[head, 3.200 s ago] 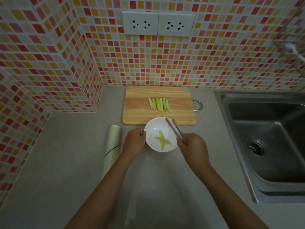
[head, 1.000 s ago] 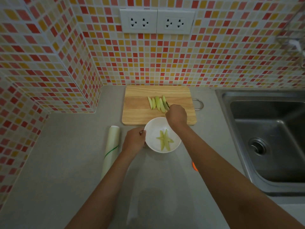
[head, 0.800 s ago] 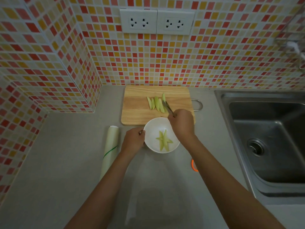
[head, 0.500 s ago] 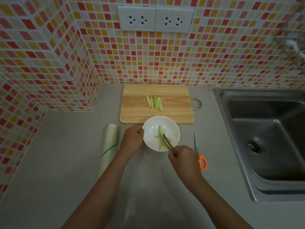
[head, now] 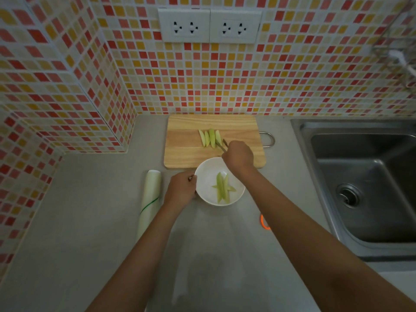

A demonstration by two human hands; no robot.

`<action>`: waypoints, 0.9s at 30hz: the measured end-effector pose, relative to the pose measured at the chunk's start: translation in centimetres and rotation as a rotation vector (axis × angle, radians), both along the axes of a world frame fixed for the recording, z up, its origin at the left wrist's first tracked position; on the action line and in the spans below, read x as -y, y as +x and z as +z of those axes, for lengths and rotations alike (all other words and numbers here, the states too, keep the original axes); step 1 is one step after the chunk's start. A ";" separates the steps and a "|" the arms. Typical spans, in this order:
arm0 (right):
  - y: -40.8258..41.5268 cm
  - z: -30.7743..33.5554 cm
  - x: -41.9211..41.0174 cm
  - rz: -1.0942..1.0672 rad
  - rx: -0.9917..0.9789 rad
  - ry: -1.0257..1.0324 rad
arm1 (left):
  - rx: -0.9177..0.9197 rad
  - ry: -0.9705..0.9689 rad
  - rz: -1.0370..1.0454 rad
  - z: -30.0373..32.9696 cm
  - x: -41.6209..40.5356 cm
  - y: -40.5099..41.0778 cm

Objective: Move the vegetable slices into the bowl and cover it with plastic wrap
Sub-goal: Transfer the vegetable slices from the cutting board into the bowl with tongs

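Tongs [head: 221, 145] are gripped by the right hand [head: 238, 154], just right of slices [head: 210, 137] lying lengthwise toward the board's far edge; bowl [head: 203, 176] is steadied by the left hand [head: 182, 190]

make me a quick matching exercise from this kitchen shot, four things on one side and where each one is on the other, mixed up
Things:
1. bowl
2. plastic wrap roll
3. tongs
4. sink

Places:
A. in the right hand, over the cutting board
B. lying on the counter, left of the left hand
C. far right, set into the counter
D. steadied at its rim by the left hand

Pairs: 1-D, 2-B, 3-A, 4-C
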State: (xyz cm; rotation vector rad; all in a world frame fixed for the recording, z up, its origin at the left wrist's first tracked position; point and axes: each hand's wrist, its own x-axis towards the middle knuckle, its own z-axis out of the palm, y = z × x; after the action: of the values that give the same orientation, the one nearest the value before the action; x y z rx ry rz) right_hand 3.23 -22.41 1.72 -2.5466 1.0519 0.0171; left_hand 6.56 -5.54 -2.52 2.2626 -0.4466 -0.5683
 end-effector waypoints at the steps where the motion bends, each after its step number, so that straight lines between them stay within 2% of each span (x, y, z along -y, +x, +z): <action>1: 0.3 -0.1 0.0 0.004 0.007 -0.011 | -0.004 -0.006 -0.001 0.0 0.0 0.0; 6: 0.2 0.3 0.3 0.006 0.052 0.042 | -0.031 -0.035 0.007 0.0 0.0 0.0; 11: -5.1 2.2 -1.4 -0.089 0.322 0.164 | -0.018 -0.013 0.006 0.0 0.0 0.1; 13: -8.5 2.5 -3.1 -0.071 0.369 0.173 | -0.028 -0.020 0.012 0.0 0.1 0.0; 19: -12.8 0.5 -6.2 0.013 0.078 0.100 | -0.021 -0.013 0.014 0.0 0.0 0.0; 24: -8.2 1.8 -4.1 -0.086 0.234 0.075 | -0.007 -0.015 0.007 0.1 0.0 -0.1; 27: -3.0 1.6 -2.4 -0.047 0.168 0.052 | -0.031 -0.024 0.007 0.1 0.0 0.0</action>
State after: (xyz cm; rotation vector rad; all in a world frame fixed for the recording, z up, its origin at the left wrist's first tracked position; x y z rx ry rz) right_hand 0.23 -20.06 3.32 -2.4281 1.0318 -0.1766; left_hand 6.51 -5.52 -2.38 2.2288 -0.4277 -0.5904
